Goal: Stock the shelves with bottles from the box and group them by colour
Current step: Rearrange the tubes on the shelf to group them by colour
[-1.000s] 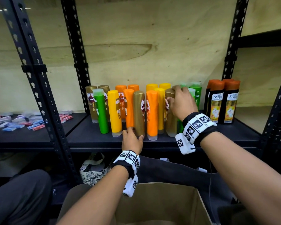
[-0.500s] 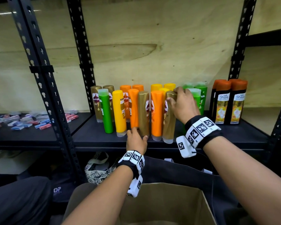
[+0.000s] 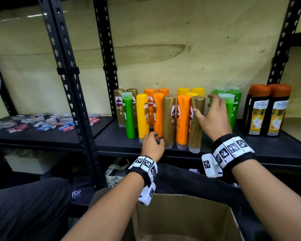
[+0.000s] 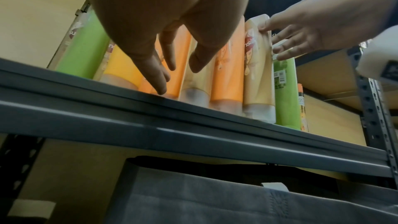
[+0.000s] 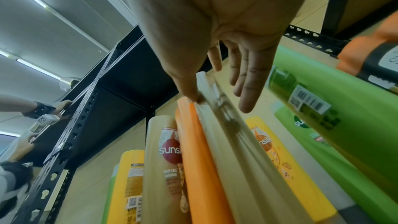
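Observation:
On the black shelf [image 3: 276,146] stand gold, orange, yellow and green bottles in mixed order. My right hand [image 3: 204,106] is spread beside the rightmost gold bottle [image 3: 196,122]. Only its thumb touches that bottle's edge, and the fingers are straight in front of the green bottles [image 3: 231,108]. The right wrist view shows the same: right hand [image 5: 218,103], thumb on the gold bottle [image 5: 237,142]. My left hand [image 3: 152,145] sits low at the shelf's front edge, by the base of an orange bottle [image 3: 158,115]. In the left wrist view the left hand [image 4: 176,77] has loose fingers and holds nothing.
Black bottles with orange caps [image 3: 268,110] stand at the shelf's right end. Small packets [image 3: 42,122] lie on the left shelf beyond a black post [image 3: 71,94]. An open cardboard box [image 3: 181,214] is below my arms, with a dark bag [image 3: 181,176] behind it.
My right hand has let go of the gold bottle's top and opened, with only the thumb still touching it. The left hand stays at the shelf's front edge.

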